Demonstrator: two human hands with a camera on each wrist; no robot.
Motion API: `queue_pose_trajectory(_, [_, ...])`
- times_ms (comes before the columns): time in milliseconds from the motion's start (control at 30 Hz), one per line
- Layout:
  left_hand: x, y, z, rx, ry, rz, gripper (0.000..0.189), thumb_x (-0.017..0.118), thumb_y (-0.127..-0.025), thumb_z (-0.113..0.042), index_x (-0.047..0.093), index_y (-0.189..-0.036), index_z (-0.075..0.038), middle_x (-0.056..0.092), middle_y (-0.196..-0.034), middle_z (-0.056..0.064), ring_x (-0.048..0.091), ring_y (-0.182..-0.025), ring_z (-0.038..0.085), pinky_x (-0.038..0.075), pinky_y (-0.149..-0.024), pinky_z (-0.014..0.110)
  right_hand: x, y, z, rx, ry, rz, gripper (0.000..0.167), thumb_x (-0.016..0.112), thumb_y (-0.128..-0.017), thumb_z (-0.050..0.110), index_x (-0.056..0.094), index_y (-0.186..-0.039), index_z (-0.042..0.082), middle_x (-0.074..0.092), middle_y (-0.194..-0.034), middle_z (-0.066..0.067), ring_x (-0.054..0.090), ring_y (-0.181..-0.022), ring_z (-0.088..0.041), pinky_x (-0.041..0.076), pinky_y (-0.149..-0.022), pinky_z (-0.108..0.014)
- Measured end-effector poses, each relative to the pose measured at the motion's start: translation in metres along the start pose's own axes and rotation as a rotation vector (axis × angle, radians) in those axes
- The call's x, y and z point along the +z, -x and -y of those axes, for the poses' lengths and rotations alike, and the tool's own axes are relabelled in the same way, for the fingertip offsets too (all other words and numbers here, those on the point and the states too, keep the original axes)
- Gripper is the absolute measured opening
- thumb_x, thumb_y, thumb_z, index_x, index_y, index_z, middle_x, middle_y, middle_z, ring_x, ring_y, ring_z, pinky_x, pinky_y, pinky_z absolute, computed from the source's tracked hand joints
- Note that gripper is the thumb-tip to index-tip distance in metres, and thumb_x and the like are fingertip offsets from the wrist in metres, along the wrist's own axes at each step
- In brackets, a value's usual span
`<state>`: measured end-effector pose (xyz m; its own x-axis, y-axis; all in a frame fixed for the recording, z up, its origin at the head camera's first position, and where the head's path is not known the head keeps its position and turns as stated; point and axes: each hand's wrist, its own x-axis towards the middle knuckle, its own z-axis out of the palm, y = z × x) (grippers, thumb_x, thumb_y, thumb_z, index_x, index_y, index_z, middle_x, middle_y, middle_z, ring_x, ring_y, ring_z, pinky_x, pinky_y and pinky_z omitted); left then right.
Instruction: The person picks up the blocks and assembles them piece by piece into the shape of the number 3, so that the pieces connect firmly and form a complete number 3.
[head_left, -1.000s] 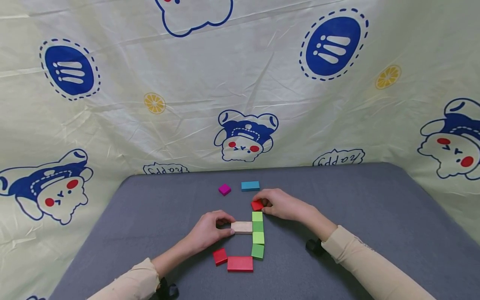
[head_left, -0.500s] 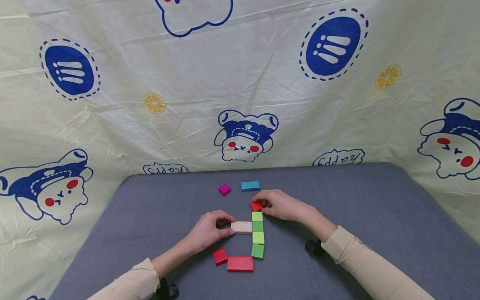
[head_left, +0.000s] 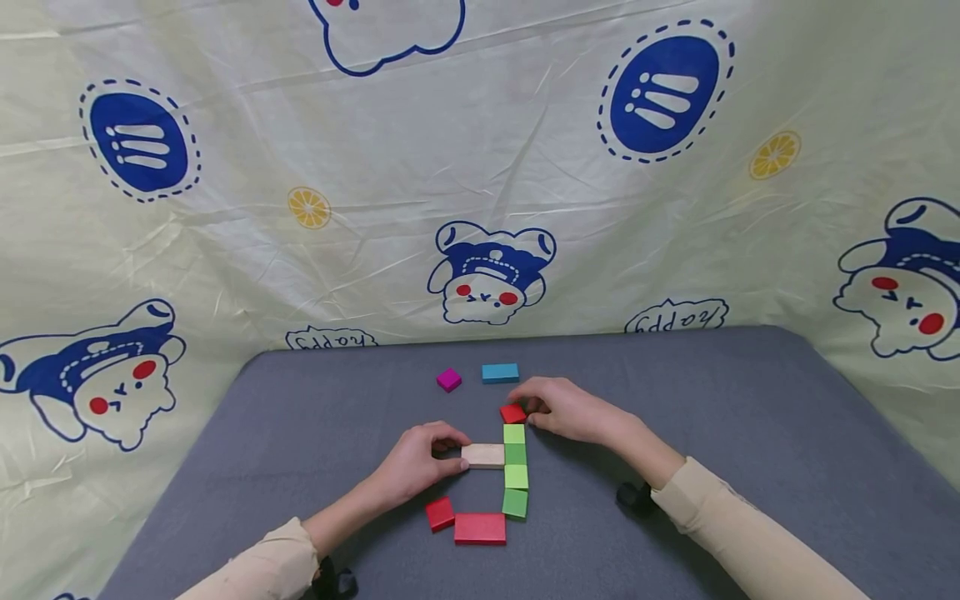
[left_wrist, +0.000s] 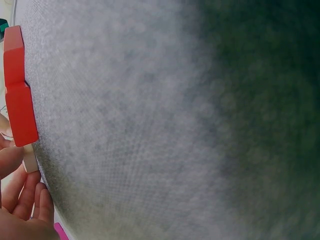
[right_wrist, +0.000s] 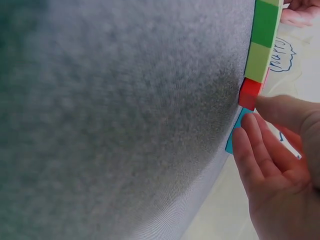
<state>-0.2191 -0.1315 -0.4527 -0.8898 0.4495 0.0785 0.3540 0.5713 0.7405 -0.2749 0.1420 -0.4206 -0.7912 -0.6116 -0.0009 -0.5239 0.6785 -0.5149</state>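
My left hand (head_left: 417,458) pinches the left end of a pale wooden block (head_left: 483,455) lying on the table. The block's right end meets a column of light and dark green blocks (head_left: 515,476). At the column's far end sits a small red block (head_left: 513,414), turned slightly askew. Just right of it is my right hand (head_left: 566,408), thumb and fingers parted and loosely bent around the block's right side. In the right wrist view the thumb overlaps the edge of the red block (right_wrist: 249,93); contact is hard to tell.
A large red block (head_left: 480,528) and a tilted smaller red one (head_left: 440,513) lie by the near end of the column. Farther back are a blue block (head_left: 500,373) and a magenta block (head_left: 449,380). The grey cloth-covered table (head_left: 337,400) meets a printed curtain (head_left: 375,167).
My right hand has shifted slightly right, its fingers loosening from the small red block, which stays at the column's far end a touch farther left. The left hand keeps its place.
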Motion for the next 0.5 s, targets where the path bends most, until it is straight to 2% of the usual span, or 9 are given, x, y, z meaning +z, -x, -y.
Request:
queue_pose_trajectory(200, [0.000,0.000,0.000,-0.008,-0.003,0.000,0.023,0.076,-0.087,-0.016,0.073,-0.109,-0.017,0.063,-0.101,-0.009,0.058,-0.094,0.012,0.049,-0.086,0.035,0.001,0.009,0.006,0.012,-0.002,-0.050,0.034,0.067,-0.093,0.009,0.064,-0.127,0.011,0.063,-0.110,0.001,0.058,-0.094,-0.013,0.050,-0.083,-0.037])
queue_pose_trajectory(500, [0.000,0.000,0.000,-0.003,-0.004,0.004,0.023,0.075,-0.087,-0.016,0.072,-0.110,-0.017,0.063,-0.102,-0.009,0.058,-0.094,0.011,0.049,-0.086,0.034,0.007,0.024,0.022,-0.036,0.057,-0.079,0.033,0.072,-0.091,0.017,0.066,-0.123,0.011,0.063,-0.117,-0.002,0.057,-0.103,-0.019,0.048,-0.091,-0.042])
